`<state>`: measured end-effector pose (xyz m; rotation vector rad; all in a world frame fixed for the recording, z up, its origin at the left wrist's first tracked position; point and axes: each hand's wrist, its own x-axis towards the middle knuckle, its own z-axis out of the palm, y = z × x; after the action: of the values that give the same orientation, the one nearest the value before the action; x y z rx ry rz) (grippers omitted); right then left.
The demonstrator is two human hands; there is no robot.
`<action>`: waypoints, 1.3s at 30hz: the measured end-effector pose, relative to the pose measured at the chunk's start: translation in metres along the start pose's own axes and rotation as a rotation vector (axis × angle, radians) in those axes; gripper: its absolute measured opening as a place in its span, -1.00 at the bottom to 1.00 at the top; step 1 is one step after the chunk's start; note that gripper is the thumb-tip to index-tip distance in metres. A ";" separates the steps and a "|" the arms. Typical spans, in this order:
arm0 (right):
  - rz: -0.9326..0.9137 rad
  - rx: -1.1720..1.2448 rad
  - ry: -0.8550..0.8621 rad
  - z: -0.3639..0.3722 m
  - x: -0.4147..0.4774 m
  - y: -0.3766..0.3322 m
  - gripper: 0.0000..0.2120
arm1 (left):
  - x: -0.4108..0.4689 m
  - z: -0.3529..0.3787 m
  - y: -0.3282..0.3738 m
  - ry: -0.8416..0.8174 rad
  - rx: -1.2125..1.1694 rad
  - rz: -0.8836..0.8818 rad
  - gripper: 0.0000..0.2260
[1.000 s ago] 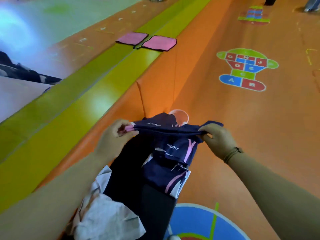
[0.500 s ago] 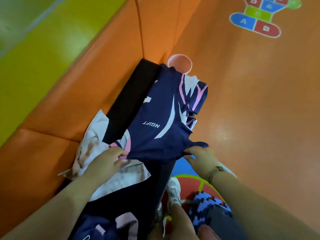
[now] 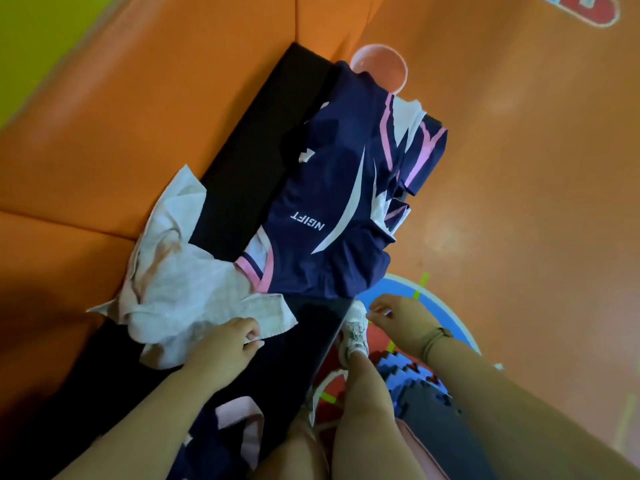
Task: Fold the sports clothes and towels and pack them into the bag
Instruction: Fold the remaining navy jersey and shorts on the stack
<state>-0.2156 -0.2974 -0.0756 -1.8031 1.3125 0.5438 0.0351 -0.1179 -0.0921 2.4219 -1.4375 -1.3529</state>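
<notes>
A navy sports garment [image 3: 332, 209] with pink and white stripes lies folded over on a long black bench [image 3: 239, 157]. A crumpled white towel [image 3: 180, 289] lies beside it, partly over the bench's left edge. My left hand [image 3: 225, 344] pinches the near edge of the towel. Just off the garment's near corner, my right hand [image 3: 398, 320] hovers with loosely curled fingers, holding nothing. A second navy and pink garment [image 3: 225, 434] lies at the near end of the bench, partly hidden by my left arm.
A pink bowl [image 3: 379, 69] stands on the floor at the bench's far end. Orange padding [image 3: 121, 116] runs along the left. My legs and a white shoe [image 3: 355, 330] are right of the bench, with a blue and dark patterned item [image 3: 415, 379] on the floor.
The garment I held up by both ends now lies on the bench. Both hands have let go of it. My left hand has moved onto the towel's edge.
</notes>
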 end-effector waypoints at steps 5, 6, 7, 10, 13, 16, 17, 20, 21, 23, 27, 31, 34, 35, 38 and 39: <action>0.031 0.020 0.069 -0.030 0.048 0.016 -0.82 | 0.046 0.013 0.039 0.098 -0.011 0.052 -0.97; 0.035 0.020 0.099 -0.037 0.058 0.017 -0.82 | 0.055 0.016 0.047 0.114 0.010 0.065 -0.97; 0.038 0.019 0.132 -0.044 0.068 0.019 -0.82 | 0.065 0.020 0.055 0.119 0.023 0.070 -0.96; 0.009 0.024 0.212 -0.059 0.099 0.023 -0.74 | 0.092 0.038 0.074 0.128 0.058 0.106 -0.79; -0.072 0.006 0.249 -0.067 0.126 0.023 -0.61 | 0.112 0.055 0.089 0.228 0.197 0.241 -0.64; -0.124 -0.032 0.194 -0.068 0.148 0.021 -0.58 | 0.127 0.069 0.100 0.260 0.263 0.266 -0.49; -0.138 -0.059 0.158 -0.066 0.155 0.021 -0.60 | 0.131 0.074 0.102 0.248 0.288 0.255 -0.44; -0.129 -0.084 0.102 -0.062 0.171 0.021 -0.66 | 0.137 0.087 0.106 0.181 0.359 0.184 -0.35; -0.118 -0.075 0.098 -0.061 0.174 0.021 -0.68 | 0.138 0.091 0.107 0.178 0.375 0.161 -0.35; -0.099 -0.067 0.084 -0.063 0.177 0.019 -0.75 | 0.140 0.096 0.111 0.209 0.398 0.130 -0.40; -0.124 -0.031 0.113 -0.067 0.173 0.016 -0.83 | 0.143 0.103 0.114 0.284 0.396 0.145 -0.53; -0.112 0.072 0.123 -0.069 0.169 0.020 -0.70 | 0.143 0.106 0.107 0.385 0.371 0.193 -0.73; -0.126 0.095 0.127 -0.070 0.166 0.024 -0.74 | 0.144 0.108 0.106 0.398 0.430 0.256 -0.86; -0.123 0.120 0.126 -0.070 0.165 0.025 -0.75 | 0.145 0.109 0.105 0.397 0.452 0.275 -0.87; -0.131 0.198 0.110 -0.073 0.161 0.027 -0.71 | 0.147 0.112 0.102 0.401 0.487 0.308 -0.79; -0.142 0.202 0.105 -0.074 0.160 0.026 -0.68 | 0.148 0.113 0.102 0.414 0.494 0.311 -0.78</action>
<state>-0.1907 -0.4517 -0.1610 -1.7589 1.2498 0.2330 -0.0838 -0.2400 -0.2185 2.3733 -2.0752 -0.4327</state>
